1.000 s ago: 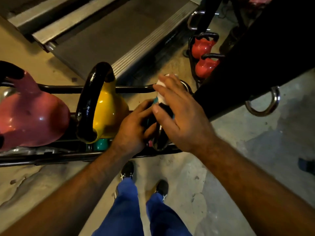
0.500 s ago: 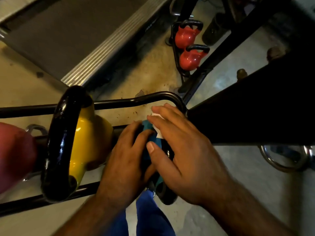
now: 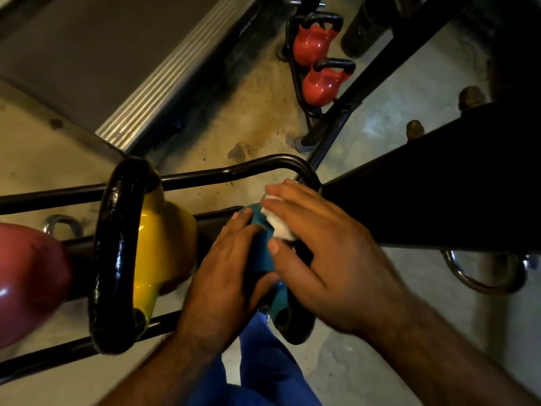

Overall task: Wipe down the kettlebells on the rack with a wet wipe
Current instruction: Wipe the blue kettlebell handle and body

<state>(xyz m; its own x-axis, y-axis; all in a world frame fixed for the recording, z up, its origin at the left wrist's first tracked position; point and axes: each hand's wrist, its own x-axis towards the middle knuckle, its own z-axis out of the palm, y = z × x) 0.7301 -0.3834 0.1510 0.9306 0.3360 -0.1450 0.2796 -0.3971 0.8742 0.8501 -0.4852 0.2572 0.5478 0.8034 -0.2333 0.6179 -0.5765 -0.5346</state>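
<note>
A small teal kettlebell (image 3: 263,256) with a black handle sits at the right end of the black tube rack (image 3: 222,171). My left hand (image 3: 225,273) rests flat on its left side, fingers straight. My right hand (image 3: 325,259) presses a white wet wipe (image 3: 279,227) onto the top right of the teal bell, thumb across its front. A yellow kettlebell (image 3: 158,244) with a thick black handle stands just left of it. A pink kettlebell (image 3: 29,282) is at the far left edge, blurred.
Two red kettlebells (image 3: 319,65) sit on a low rack at the top. A grey treadmill deck (image 3: 123,60) fills the upper left. A dark machine frame (image 3: 439,194) crosses the right side, with a metal ring (image 3: 483,276) under it. Blue trouser legs (image 3: 263,370) show below.
The view has moved closer and over the rack. My right hand with the wipe has slid slightly along the top of the teal kettlebell; my left hand stays on its side.
</note>
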